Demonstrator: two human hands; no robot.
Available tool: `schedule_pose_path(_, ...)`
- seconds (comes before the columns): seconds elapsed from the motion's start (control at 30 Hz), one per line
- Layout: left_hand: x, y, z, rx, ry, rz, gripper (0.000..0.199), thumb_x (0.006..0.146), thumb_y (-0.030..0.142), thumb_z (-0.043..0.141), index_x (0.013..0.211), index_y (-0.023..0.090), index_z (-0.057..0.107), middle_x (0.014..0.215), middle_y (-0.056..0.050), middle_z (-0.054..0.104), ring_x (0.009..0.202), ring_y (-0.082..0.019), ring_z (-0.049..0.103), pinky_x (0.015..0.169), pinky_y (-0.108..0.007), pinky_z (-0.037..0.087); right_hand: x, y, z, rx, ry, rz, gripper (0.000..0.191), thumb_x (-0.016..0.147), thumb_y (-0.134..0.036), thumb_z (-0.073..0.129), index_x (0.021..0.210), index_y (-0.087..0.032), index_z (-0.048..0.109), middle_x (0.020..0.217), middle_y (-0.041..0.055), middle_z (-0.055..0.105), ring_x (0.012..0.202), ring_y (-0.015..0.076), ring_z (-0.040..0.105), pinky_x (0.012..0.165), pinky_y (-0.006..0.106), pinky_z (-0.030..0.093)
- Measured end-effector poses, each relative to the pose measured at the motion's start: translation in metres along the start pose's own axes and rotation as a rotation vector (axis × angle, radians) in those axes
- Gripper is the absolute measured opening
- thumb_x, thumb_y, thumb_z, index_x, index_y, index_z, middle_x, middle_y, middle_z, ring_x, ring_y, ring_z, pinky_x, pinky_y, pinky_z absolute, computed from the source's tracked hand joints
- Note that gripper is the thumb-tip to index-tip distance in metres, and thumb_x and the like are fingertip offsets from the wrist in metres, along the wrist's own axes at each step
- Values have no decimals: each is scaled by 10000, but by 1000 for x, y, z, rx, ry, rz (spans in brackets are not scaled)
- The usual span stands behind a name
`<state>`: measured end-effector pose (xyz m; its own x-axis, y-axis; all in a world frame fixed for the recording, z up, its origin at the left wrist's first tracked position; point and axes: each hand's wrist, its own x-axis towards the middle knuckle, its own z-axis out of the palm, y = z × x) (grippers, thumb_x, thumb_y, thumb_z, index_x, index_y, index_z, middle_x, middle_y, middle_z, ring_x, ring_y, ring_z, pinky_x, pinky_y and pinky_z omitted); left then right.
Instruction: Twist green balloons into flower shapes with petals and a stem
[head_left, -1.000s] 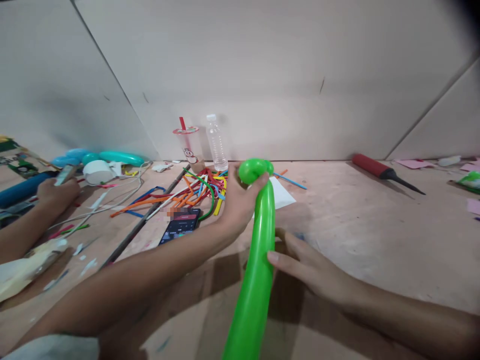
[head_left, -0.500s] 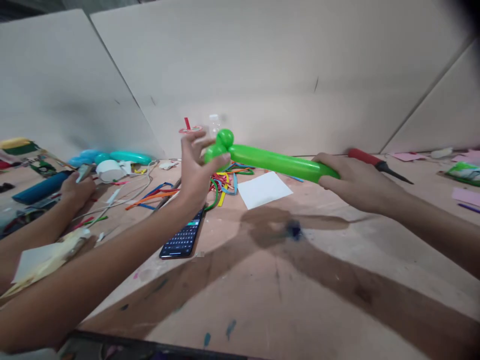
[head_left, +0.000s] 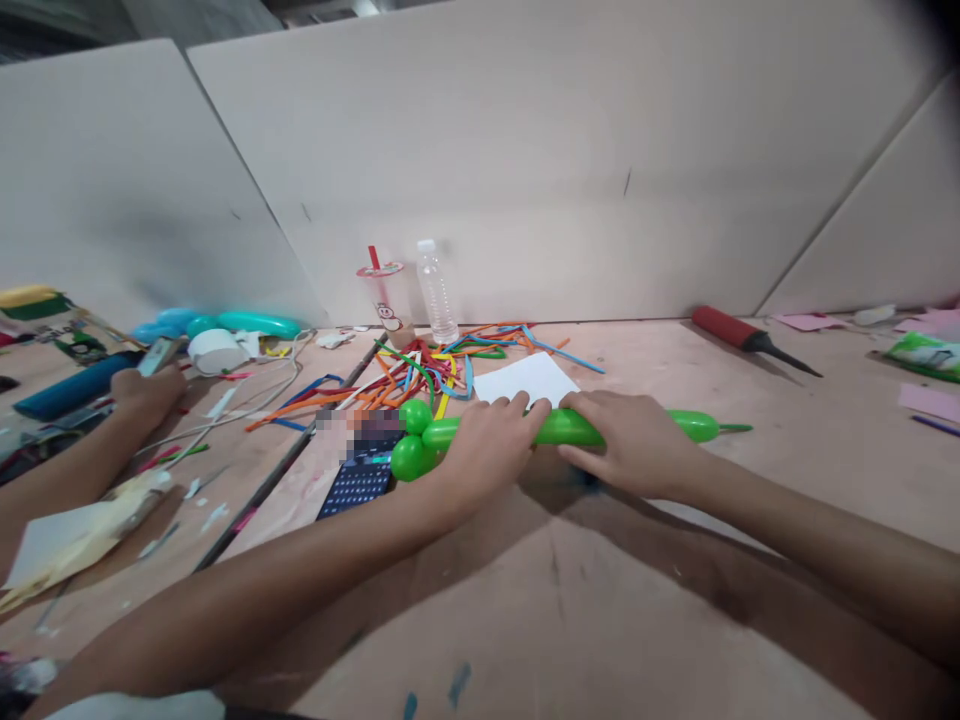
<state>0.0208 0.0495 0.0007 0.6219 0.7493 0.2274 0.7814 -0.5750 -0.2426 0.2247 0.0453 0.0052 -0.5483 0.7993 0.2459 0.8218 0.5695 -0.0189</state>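
A long green balloon (head_left: 570, 427) lies crosswise in front of me, its left end twisted into small round bubbles and its right end tapering to a thin uninflated tip. My left hand (head_left: 499, 440) is wrapped over the balloon just right of the bubbles. Close beside it, my right hand (head_left: 630, 440) grips the same balloon from above, fingers curled over its far side. Behind the bubbles a phone (head_left: 360, 482) with a keyboard on its screen rests on the table, partly covered. A white sheet of paper (head_left: 525, 376) lies just beyond my hands.
Uninflated balloons (head_left: 420, 375) in many colours lie in a heap behind the phone. A lidded cup (head_left: 388, 305) and a clear bottle (head_left: 437, 295) stand by the wall. A red hand pump (head_left: 727, 328) lies right. At left another person's hand (head_left: 150, 390) holds a phone.
Both hands have come down and closer together with the green balloon. My left hand has shifted from the bubbles onto the long section, and my right hand has moved left, baring the tip.
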Motion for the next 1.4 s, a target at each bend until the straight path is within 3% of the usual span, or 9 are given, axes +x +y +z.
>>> schedule_pose_path(0.2,-5,2,14,-70,-121,42,222,980,338,517,1111,160,538,950,-102,698,828,-269,712,660,-339,528,-1,-2,16,43,-31,-57,416,959,-592,517,959,-198,650,956,87,745,875,283,681,691,344,403)
schedule_pose_path(0.53,-8,4,18,-112,-187,101,150,972,147,442,1078,163,547,861,-123,734,814,-301,737,634,-355,539,-6,2,23,11,-151,-129,382,1012,-502,476,931,-185,673,918,73,763,848,269,704,666,322,386)
schedule_pose_path(0.8,-10,6,16,-105,-174,162,139,966,144,464,1060,169,563,862,-113,742,823,-300,741,641,-367,556,-7,-2,17,-25,-217,-204,218,998,-245,500,922,-171,689,865,79,770,753,232,700,630,311,381)
schedule_pose_path(0.93,-11,8,15,-121,-165,164,146,961,152,480,1057,171,588,866,-109,746,816,-300,739,649,-367,551,-9,-3,20,-54,-228,-256,231,947,-96,454,947,-149,679,812,92,758,666,222,677,579,312,354)
schedule_pose_path(1.0,-11,9,16,-131,-161,164,158,962,150,471,1048,171,602,863,-106,743,817,-297,735,660,-364,544,-10,-3,22,-31,-220,-253,225,969,-139,456,949,-152,679,825,99,760,682,235,684,592,318,369)
schedule_pose_path(1.17,-12,14,12,-123,-139,112,188,948,147,455,1081,142,587,920,-124,721,848,-302,715,663,-373,536,-6,11,19,52,-174,-202,410,982,-533,494,990,-172,689,941,109,756,827,288,696,688,359,440)
schedule_pose_path(1.3,-18,12,-12,-38,-27,45,373,926,308,519,1237,102,529,1021,-171,696,921,-350,678,819,-507,523,1,44,2,-4,-58,-319,411,958,-523,547,1141,-178,674,1096,134,717,1022,303,645,886,421,445)
schedule_pose_path(1.4,-19,-1,-29,-22,-96,-1,398,899,432,540,1134,114,586,892,-171,709,851,-366,686,822,-523,509,5,61,-16,-164,47,-316,363,955,-488,563,1176,-220,671,1253,141,653,1189,345,544,1024,515,360)
